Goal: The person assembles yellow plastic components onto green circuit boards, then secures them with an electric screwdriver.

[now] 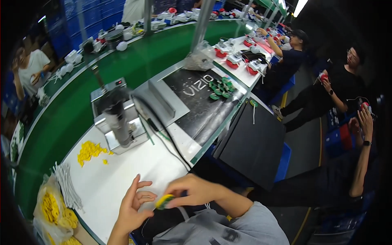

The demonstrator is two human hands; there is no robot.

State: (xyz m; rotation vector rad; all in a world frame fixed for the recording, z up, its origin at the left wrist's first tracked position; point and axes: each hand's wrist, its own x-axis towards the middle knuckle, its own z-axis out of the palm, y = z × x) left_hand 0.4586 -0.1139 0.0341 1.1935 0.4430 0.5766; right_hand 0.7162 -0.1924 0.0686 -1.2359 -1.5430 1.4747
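Note:
My right hand [192, 190], fingers closed, grips a small round part [164, 201] at its edge. That part is yellow on top with green along its side, like a little circuit board with a yellow cover. A short white cable [183, 213] shows just below the right hand; whether it joins the part I cannot tell. Facing it, my left hand [133, 204] is open, fingers spread, close to the part but apparently holding nothing. Both hands are over the near edge of the white worktable [134, 171].
Ahead stands a metal bench machine [122, 122] with dark hoses. Left lie small yellow pieces [90, 152], white cables [67, 185] and a bag of yellow discs [51, 208]. Green circuit boards [220, 87] sit on a black panel. A green conveyor [171, 43] curves behind; co-workers are right.

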